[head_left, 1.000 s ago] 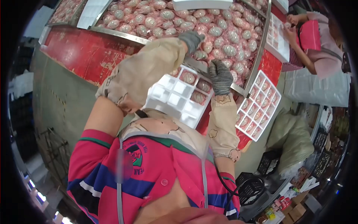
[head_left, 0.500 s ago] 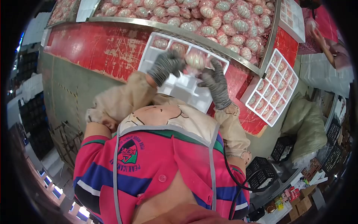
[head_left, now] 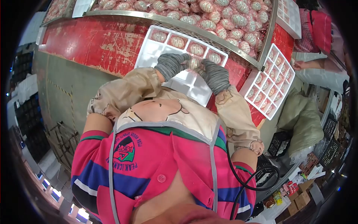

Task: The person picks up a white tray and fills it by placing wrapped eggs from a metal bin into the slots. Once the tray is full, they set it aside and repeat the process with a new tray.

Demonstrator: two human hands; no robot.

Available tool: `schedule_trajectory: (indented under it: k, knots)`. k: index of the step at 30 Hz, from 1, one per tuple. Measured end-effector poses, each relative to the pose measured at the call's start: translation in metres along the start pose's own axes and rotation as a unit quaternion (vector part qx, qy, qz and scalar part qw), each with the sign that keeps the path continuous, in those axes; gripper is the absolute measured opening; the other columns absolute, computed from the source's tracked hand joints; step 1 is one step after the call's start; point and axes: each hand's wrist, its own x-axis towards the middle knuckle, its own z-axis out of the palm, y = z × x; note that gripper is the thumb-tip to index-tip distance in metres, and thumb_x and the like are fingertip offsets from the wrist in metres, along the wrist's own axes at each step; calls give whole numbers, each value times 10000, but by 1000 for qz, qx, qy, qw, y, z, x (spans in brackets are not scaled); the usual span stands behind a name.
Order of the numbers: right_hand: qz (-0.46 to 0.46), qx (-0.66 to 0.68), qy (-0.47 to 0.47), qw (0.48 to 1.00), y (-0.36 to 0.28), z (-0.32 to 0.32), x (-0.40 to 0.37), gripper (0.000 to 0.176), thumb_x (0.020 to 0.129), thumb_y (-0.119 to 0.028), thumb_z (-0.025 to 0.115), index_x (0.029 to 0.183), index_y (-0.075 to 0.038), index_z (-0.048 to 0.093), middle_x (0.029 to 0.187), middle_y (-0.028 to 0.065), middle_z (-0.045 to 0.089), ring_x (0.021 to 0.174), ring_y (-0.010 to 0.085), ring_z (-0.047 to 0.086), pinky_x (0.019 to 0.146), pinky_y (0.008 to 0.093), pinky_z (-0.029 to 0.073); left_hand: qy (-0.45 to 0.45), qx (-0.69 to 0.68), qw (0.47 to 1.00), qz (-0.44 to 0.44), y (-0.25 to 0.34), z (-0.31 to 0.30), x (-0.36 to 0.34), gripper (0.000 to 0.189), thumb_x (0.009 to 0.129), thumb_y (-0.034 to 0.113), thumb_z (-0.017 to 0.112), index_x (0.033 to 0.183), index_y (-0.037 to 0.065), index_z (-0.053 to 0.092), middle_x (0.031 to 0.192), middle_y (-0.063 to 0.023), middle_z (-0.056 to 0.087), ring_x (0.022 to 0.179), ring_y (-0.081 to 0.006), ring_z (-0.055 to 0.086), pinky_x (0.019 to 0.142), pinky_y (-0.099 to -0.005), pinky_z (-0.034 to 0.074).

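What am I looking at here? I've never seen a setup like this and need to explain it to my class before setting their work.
There is no machine: a person works with a left hand and a right hand, both in grey gloves. The camera sits on that person's head, looking forward and down, so their own pink shirt fills the lower part. On the red table lies a white tray of compartments; its far row holds four round pieces in shiny wrapping. Beyond it, a metal-edged bin is heaped with similar pieces, and a second tray of them lies to the right. The fingers of both hands hold one wrapped piece between them; whether it touches the tray is hidden.
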Motion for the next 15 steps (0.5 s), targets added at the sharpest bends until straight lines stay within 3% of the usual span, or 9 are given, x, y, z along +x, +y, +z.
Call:
schedule_trajectory:
  k: [2, 4, 6, 10, 12, 14, 15]
  knots:
    - [-34, -82, -66, 994, -8, 2, 6, 323, 812, -386, 617, 942, -94, 568, 746, 104, 645, 685, 292, 640, 561, 424, 478, -3, 17, 1000, 13, -2, 2, 5, 334, 809, 369, 625, 1088, 184, 634, 878, -103, 670, 776, -270, 647, 687, -365, 501]
    - [-56, -106, -43, 992, -7, 6, 9, 305, 842, -399, 571, 920, -104, 564, 692, 96, 630, 628, 296, 627, 526, 430, 465, -34, 100, 994, 8, -1, 2, 10, 297, 816, 363, 604, 1044, 178, 647, 840, -80, 672, 748, -271, 646, 675, -366, 501]
    - [-63, -125, -114, 984, -6, 5, 13, 243, 881, -264, 488, 945, -49, 579, 727, 115, 640, 660, 276, 650, 523, 438, 480, -51, 110, 992, 29, -5, 2, 15, 294, 814, 353, 591, 1031, 163, 647, 828, -88, 670, 747, -266, 647, 679, -376, 500]
    - [-78, -194, -131, 969, -3, 27, 18, 195, 869, -179, 472, 953, -37, 577, 746, 138, 650, 649, 279, 656, 503, 441, 483, -101, 210, 972, 27, -8, 12, 34, 255, 805, 302, 562, 958, 122, 657, 756, -115, 661, 696, -262, 651, 627, -416, 502]
    - [-97, -209, -107, 967, 4, 40, 21, 171, 818, -180, 526, 917, -44, 553, 631, 122, 615, 557, 282, 628, 425, 438, 444, -114, 206, 972, 14, -5, 13, 38, 246, 798, 266, 558, 925, 90, 674, 803, -149, 674, 733, -293, 666, 638, -431, 508]
    - [-91, -216, -112, 965, 9, 44, 25, 176, 821, -186, 528, 922, -44, 554, 647, 124, 625, 572, 285, 635, 438, 438, 451, 132, 187, 963, 143, -4, 15, 35, 234, 795, 264, 555, 882, 93, 689, 770, -151, 671, 711, -305, 664, 626, -441, 507]
    - [-88, -183, -120, 972, 9, 43, 27, 187, 829, -198, 523, 929, -44, 556, 672, 131, 634, 588, 287, 640, 454, 439, 460, -80, 202, 975, 40, 5, 2, 37, 242, 797, 269, 552, 891, 94, 690, 785, -149, 672, 739, -316, 661, 650, -453, 501]
